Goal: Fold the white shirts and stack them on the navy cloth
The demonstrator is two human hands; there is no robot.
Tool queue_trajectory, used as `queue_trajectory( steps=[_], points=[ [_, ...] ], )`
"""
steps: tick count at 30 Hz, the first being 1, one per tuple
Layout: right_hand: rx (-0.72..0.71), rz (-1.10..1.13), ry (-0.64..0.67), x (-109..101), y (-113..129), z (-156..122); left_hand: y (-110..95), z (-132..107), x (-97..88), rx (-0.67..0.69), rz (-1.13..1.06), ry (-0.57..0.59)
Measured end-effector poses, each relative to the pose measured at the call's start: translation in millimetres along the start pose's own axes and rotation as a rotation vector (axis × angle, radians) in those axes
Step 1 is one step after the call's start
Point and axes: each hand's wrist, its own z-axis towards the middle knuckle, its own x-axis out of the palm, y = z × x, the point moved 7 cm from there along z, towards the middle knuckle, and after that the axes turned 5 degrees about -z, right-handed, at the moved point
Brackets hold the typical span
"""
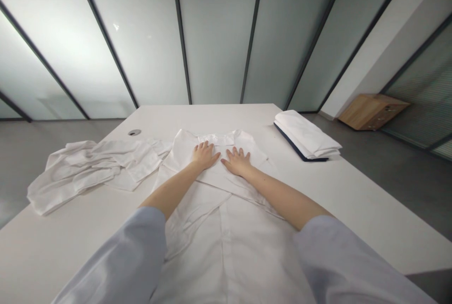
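A white long garment, seemingly a coat or shirt, is spread on the white table with its collar end away from me. Its sleeves lie folded across the body. My left hand rests flat near the collar, fingers spread. Beside it, my right hand also presses flat on the cloth with its fingers apart. Neither hand grips anything. The garment's near end runs down out of view between my forearms.
A crumpled white garment lies on the table at left. At the right edge, folded white cloth sits on something flat and dark blue. A round grommet is at back left. Beyond stand frosted panels and a wooden cabinet.
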Motion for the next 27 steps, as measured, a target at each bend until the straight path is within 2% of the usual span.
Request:
queue_trajectory(
  steps=[3,7,9,14,20,23,27],
  points=[
    [0.021,0.003,0.012,1.4,-8.2,16.6,-3.1,-11.5,-0.7,-0.048,0.018,0.001],
    [0.063,-0.013,-0.008,-9.1,-22.6,40.0,-6.8,-27.9,11.7,-0.149,0.029,0.172],
    [0.043,-0.041,-0.041,-16.6,-23.0,44.4,-7.9,-30.1,16.0,-0.166,0.031,0.207],
    [-0.005,-0.056,-0.112,-25.7,-7.4,30.0,-0.7,-12.5,17.4,-0.172,0.03,0.161],
    [0.015,0.012,-0.012,-2.0,4.7,13.4,8.7,8.9,12.6,-0.125,0.03,0.132],
    [-0.001,0.014,-0.01,0.9,0.2,23.0,5.4,4.8,12.4,-0.065,0.016,0.142],
    [-0.006,0.004,-0.016,-6.6,-9.3,44.2,3.8,-10.5,17.1,-0.125,0.007,0.187]
  ],
)
